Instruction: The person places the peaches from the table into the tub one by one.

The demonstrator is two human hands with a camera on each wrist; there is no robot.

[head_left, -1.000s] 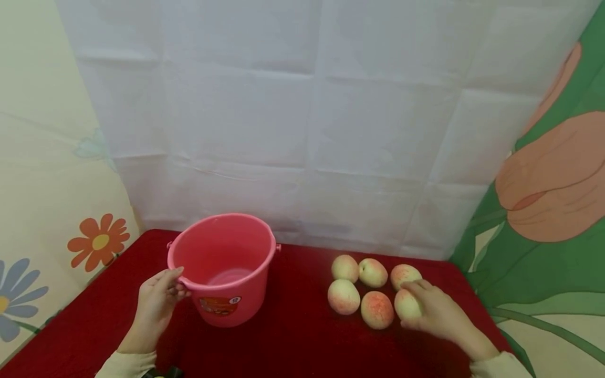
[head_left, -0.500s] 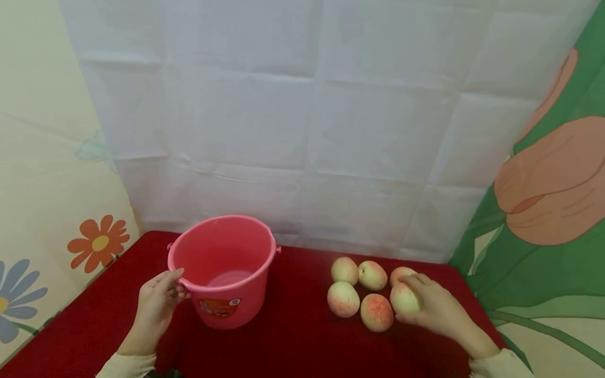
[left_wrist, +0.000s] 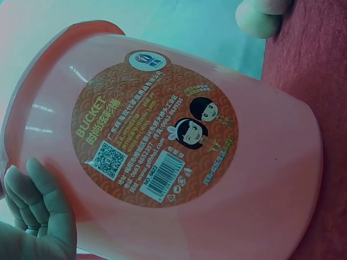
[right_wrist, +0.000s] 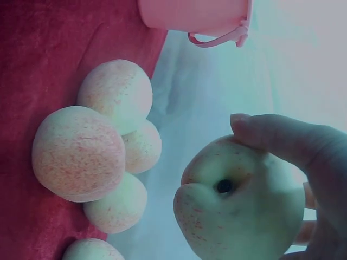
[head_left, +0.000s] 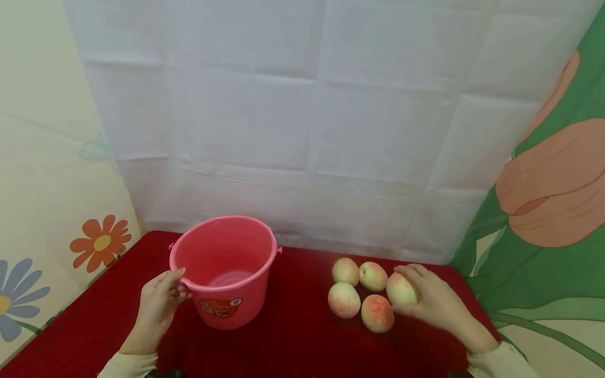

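Note:
A pink bucket [head_left: 236, 302] with a round orange label [left_wrist: 154, 130] stands upright at the left of the table. My left hand [head_left: 158, 304] pinches its rim on the near left side, the thumb on top. At the right, my right hand [head_left: 432, 296] grips a pale yellow and pink peach [head_left: 400, 290], its stem hollow facing the right wrist camera. Close beside it lie several more peaches, among them a redder peach [head_left: 377, 313] at the front and a pale peach [head_left: 344, 300] at the left. Another peach [right_wrist: 92, 252] shows in the right wrist view, covered in the head view.
Red cloth [head_left: 302, 336] covers the table. Behind it hangs a creased white sheet [head_left: 302, 131]. Flower-patterned hangings stand at both sides, with an orange flower [head_left: 101, 242] at the left and large tulips [head_left: 557, 184] at the right. The bucket's handle [right_wrist: 219, 40] hangs down its far side.
My right hand has moved a little left and back with the peach, which now covers the peach behind it. My left hand and the bucket have stayed in place.

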